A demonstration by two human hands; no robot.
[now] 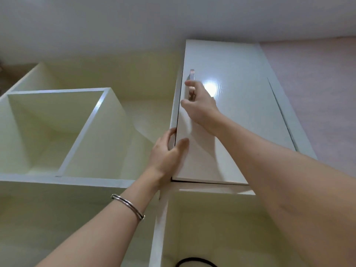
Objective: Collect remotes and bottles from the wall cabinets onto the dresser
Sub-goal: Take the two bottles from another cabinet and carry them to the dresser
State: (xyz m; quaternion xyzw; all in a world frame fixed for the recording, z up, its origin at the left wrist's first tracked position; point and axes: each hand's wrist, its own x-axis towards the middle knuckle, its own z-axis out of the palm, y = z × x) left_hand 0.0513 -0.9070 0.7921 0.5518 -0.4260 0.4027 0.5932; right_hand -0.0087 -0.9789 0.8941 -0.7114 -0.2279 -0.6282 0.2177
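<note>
The door (231, 122) hides the inside of its cabinet (301, 132). The right hand (200, 105), slightly blurred at the fingers, covers the lower part of the handle (192, 74), and the fingertips of the left hand (167, 153) disappear behind the door's left edge. A black curved thing (194, 260) in the lower compartment (212, 218) is cut off by the bottom edge, with too little showing to name it, and both forearms run out of the picture.

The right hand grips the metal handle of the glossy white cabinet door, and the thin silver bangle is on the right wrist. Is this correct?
Not quite. The head view shows the thin silver bangle on the left wrist; the right hand does grip the metal handle of the glossy white cabinet door.
</note>
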